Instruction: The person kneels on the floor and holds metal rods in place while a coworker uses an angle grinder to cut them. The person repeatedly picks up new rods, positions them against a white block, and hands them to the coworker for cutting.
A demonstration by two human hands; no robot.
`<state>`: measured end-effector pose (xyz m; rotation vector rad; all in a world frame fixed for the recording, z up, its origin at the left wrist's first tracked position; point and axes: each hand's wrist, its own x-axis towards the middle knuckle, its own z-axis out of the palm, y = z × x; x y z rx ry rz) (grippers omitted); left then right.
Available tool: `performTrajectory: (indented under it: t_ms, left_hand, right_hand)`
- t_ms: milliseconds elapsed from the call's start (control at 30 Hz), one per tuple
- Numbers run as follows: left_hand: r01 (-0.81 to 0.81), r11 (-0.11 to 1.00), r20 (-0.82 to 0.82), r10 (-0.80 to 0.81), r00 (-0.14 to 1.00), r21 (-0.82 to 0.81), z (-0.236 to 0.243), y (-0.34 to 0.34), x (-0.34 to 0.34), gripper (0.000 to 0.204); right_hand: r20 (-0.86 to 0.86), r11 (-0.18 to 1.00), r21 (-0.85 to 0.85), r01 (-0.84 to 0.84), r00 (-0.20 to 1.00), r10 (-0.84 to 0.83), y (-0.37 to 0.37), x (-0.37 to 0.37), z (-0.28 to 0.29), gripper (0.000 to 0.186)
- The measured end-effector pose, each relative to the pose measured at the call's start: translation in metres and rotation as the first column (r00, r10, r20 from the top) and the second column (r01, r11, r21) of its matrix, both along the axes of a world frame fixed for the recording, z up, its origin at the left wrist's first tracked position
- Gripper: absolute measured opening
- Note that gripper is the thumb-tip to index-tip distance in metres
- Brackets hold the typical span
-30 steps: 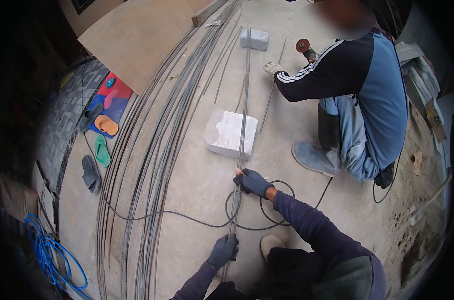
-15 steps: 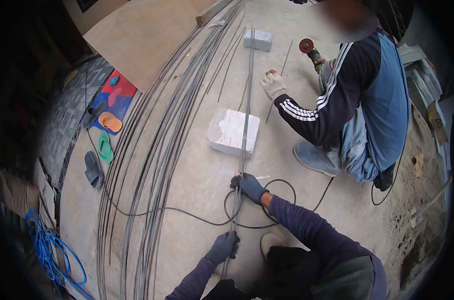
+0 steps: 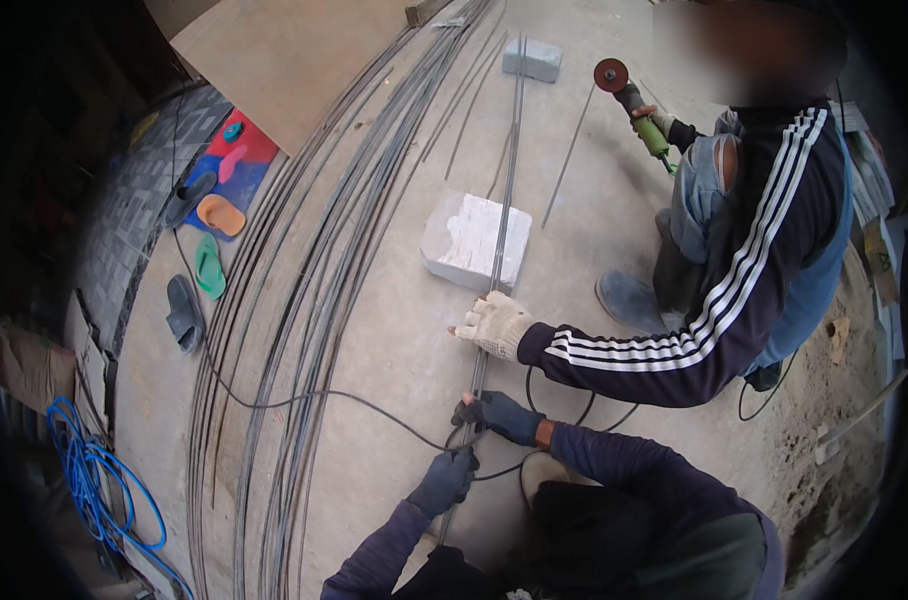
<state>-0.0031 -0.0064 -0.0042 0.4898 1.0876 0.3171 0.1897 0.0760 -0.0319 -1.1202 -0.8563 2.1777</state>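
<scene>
A few thin steel rods [image 3: 511, 165] run lengthwise in front of me, resting on a large white block [image 3: 464, 245] and a smaller pale block [image 3: 540, 62] farther off. My left hand [image 3: 444, 482], in a dark glove, is closed round the near part of the rods. Just beyond it my right hand [image 3: 506, 418], gloved too, grips the same rods. A co-worker's hand in a cream glove [image 3: 496, 326] lies over the rods between my right hand and the large block. The co-worker's other hand holds a green angle grinder [image 3: 648, 130] with a reddish disc, away from the rods.
A long bundle of steel rods [image 3: 319, 270] lies on the concrete to my left, with a black cable [image 3: 374, 399] crossing it. Sandals [image 3: 185, 318], a plywood sheet [image 3: 284, 65] and a coiled blue hose [image 3: 94, 480] are farther left. The co-worker crouches at right.
The co-worker's cream-gloved hand has come nearer, down onto the rods. The grinder has shifted and shows more fully. My hands have moved closer together, still on the rods.
</scene>
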Motion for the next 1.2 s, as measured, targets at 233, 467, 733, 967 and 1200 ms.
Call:
performTrajectory:
  t_ms: [233, 467, 733, 967, 1200]
  left_hand:
    - [-0.075, 0.997, -0.043, 0.074, 0.996, -0.01, 0.009, 0.029, 0.019, 0.029]
    - [-0.027, 0.999, 0.086, 0.026, 0.996, 0.018, -0.001, 0.101, 0.036, 0.024]
    - [0.079, 0.968, -0.161, -0.041, 0.986, 0.236, 0.019, 0.174, 0.074, 0.027]
    - [-0.073, 0.978, -0.021, 0.078, 0.997, 0.195, -0.011, 0.159, 0.061, 0.041]
    - [-0.022, 1.0, 0.02, 0.021, 1.0, 0.019, 0.008, 0.066, 0.009, 0.052]
  right_hand:
    - [0.017, 1.0, 0.011, -0.002, 1.0, 0.002, -0.005, -0.007, -0.001, 0.044]
    - [-0.025, 0.978, 0.147, 0.15, 0.989, -0.148, 0.049, 0.004, -0.017, 0.018]
    - [-0.217, 0.903, 0.017, 0.43, 0.883, -0.416, 0.132, 0.018, -0.044, 0.025]
    - [-0.015, 0.965, 0.051, 0.256, 0.967, -0.255, 0.128, 0.02, -0.041, 0.037]
    - [-0.026, 0.967, -0.008, 0.253, 0.967, -0.253, 0.123, 0.022, -0.02, 0.033]
